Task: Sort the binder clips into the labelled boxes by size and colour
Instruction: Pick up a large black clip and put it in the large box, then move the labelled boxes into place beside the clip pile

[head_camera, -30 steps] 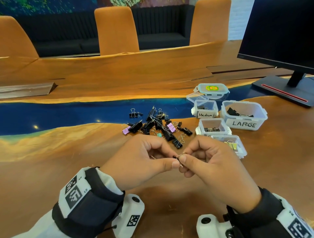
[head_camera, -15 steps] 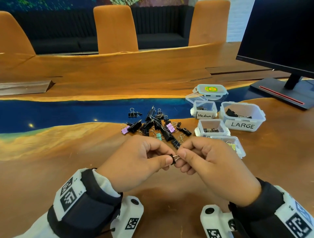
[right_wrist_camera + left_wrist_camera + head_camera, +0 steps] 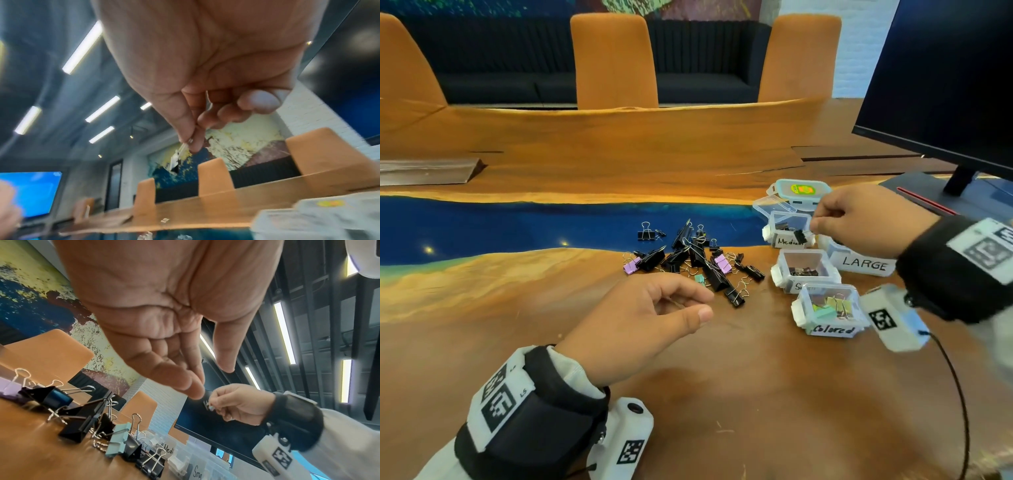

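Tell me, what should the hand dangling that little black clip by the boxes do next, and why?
Probably ease the right hand slightly further over the clear plastic box labelled Medium and let go. It pinches the small black binder clip by its wire handle, and the clip hangs at that box's front edge, above the label, not clearly over the opening. Black clips already lie inside.

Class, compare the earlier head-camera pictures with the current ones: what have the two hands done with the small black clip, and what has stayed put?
The left hand has let go of the small black clip and now hangs empty near the pile of clips. The right hand alone pinches it by its wire handle and has carried it right and away, over the Medium box. The pile and the boxes stayed in place.
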{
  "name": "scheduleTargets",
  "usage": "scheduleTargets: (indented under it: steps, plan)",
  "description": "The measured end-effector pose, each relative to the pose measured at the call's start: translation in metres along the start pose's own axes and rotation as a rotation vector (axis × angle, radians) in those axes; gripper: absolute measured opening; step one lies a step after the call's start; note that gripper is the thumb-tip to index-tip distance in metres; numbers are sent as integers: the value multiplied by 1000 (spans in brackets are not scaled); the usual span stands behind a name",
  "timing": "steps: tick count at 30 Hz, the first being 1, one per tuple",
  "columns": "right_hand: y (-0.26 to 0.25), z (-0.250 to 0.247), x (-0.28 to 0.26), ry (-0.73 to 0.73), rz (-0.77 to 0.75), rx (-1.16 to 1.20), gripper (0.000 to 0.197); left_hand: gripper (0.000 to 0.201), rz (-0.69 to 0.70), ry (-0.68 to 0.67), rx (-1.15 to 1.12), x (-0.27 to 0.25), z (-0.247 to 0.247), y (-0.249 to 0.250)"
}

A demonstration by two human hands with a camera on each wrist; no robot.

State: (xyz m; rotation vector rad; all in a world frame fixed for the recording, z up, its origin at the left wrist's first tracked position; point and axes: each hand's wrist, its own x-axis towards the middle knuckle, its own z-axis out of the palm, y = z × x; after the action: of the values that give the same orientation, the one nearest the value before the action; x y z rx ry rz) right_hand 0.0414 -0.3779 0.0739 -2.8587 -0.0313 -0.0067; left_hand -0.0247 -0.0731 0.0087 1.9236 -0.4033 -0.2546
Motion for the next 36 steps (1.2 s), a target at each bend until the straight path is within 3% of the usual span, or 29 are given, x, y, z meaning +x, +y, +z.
scheduleTargets:
  steps: [4,10,15,23,30,36]
  plan:
    - [20,17,30,-128,76,-110,16,27,-12,6,-28,0,-2,-3]
    - [26,43,45,-211,124,-230,17,17,-51,19,-6,0,-8,-4]
    - [3,33,40,-224,16,-307,18,11,-98,133,-102,5,-16,-8]
    - [-87,55,29,-256,-250,-166,7,14,-371,359,-779,32,-28,-49]
    - [-126,98,24,-272,-217,-268,12,17,-502,252,-1231,40,-31,-76]
    - [-135,106,23,-266,-157,-244,4,13,-509,218,-1307,45,-30,-82]
